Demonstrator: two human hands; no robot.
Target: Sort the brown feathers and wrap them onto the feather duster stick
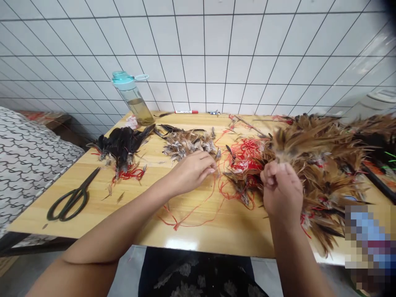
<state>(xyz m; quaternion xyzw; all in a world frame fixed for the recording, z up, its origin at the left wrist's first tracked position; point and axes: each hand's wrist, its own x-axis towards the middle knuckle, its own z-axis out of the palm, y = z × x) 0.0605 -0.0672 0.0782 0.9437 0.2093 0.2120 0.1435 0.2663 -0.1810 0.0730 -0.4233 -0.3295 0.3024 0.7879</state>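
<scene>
My left hand is over the middle of the table, fingers closed together at the near edge of a small pile of tan and grey feathers. What lies between its fingertips is too small to make out. A thin red string loops across the wood just below those fingertips. My right hand is closed in a fist, thumb up, on a bunch of brown feathers that fans out above it, slightly blurred. Tangled red strings lie between the hands.
Brown feather bundles heap up on the right. At left lie black feathers tied with red string and dark scissors. A bottle and a marker are at the back by the tiled wall.
</scene>
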